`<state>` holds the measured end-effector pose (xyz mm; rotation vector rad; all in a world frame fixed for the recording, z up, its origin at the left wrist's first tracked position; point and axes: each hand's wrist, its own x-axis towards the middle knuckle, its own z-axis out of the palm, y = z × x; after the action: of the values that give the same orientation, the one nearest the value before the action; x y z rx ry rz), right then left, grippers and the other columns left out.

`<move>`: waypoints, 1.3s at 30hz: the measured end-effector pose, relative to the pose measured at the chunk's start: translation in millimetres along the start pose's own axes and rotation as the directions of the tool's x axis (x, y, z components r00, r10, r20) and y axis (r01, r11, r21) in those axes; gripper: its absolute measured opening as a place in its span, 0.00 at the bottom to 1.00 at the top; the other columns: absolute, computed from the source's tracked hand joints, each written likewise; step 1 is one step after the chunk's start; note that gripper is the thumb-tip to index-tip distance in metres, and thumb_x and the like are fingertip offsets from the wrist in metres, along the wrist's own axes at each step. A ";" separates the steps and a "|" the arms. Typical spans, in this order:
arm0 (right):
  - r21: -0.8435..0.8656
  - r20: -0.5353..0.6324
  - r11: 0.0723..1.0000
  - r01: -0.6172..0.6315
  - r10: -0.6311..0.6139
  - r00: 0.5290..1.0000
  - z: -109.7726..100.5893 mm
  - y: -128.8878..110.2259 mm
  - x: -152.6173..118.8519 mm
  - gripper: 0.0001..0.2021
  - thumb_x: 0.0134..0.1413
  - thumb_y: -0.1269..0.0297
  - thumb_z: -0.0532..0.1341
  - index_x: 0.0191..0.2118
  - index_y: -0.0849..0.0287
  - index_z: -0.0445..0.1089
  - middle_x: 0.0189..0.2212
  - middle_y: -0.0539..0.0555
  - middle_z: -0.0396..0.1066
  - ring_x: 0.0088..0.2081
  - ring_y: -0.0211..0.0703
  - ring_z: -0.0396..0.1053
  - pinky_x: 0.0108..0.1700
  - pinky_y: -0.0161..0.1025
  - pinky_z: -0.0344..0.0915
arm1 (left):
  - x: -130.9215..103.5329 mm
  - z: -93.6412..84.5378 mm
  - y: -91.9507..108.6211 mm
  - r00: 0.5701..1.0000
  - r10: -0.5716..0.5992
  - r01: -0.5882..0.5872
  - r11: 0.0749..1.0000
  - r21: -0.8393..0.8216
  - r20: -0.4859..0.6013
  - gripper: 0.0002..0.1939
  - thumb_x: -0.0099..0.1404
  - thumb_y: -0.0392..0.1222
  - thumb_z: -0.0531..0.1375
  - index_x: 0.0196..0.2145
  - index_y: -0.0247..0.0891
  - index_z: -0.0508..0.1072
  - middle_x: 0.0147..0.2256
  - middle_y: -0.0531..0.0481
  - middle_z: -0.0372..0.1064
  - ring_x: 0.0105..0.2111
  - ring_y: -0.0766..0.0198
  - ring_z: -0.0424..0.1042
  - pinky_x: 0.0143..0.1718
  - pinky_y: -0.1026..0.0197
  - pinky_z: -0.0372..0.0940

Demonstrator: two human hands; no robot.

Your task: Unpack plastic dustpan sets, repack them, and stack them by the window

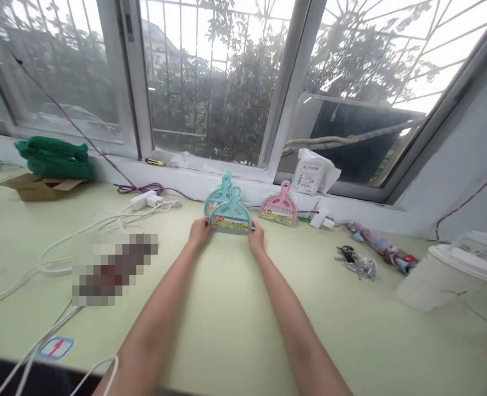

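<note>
A teal mini dustpan-and-brush set stands upright on the table, handle up, with a printed label across its lower part. My left hand grips its lower left corner and my right hand its lower right corner, fingers closed at the edges. Just behind, partly covered by it, leans at least one more teal dustpan. To the right, apart from my hands, a pink dustpan-and-brush set stands against the window ledge.
At left are a cardboard box, a green bag, white cables and a pixelated patch. At right lie keys, a folded umbrella and white lidded containers. A white package stands by the windows.
</note>
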<state>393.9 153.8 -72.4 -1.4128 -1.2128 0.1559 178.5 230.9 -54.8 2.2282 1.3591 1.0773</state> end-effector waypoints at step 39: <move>-0.642 0.210 0.640 0.422 -0.382 0.900 54.0 -0.2 65.5 0.27 0.66 0.58 0.43 0.69 0.51 0.42 0.70 0.49 0.37 0.70 0.48 0.23 0.67 0.60 0.33 | 96.6 16.4 -53.9 0.923 -0.384 0.354 0.809 -0.469 0.033 0.25 0.47 0.50 0.67 0.43 0.39 0.73 0.43 0.43 0.73 0.35 0.59 0.73 0.24 0.64 0.66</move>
<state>385.1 235.7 -52.3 -1.7026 -1.7038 -0.6394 182.6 342.7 -56.1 1.5171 1.3123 1.1810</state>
